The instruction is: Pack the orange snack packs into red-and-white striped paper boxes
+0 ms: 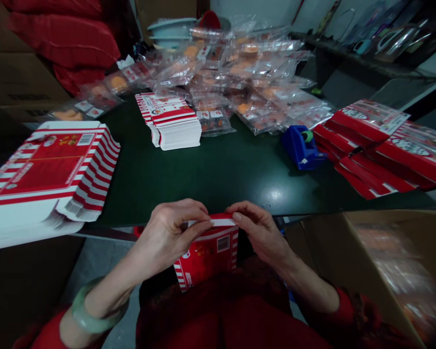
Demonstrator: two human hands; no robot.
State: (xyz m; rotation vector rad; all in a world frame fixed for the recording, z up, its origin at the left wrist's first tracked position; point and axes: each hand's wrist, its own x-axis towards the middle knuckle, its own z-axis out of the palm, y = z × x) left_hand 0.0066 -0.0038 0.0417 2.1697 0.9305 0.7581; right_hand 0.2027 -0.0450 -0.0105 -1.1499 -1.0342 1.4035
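Observation:
A red box with white stripes and a barcode (209, 257) stands upright between my body and the table's front edge. The fingers of my left hand (176, 228) pinch the left part of its top flap, where a white strip shows. At the right end of that flap, my right hand (259, 230) grips the edge between thumb and fingers. Both hands are closed on the box. My body hides its lower end. Left of it on the table lies a stack of flat striped cartons (54, 160).
Behind the hands lies a stack of printed cards (174, 121). A blue tape dispenser (303, 148) stands near red packages (381, 145) on the right. Clear bags (254, 87) pile up at the back. An open cardboard box (323, 247) with bagged goods is at lower right.

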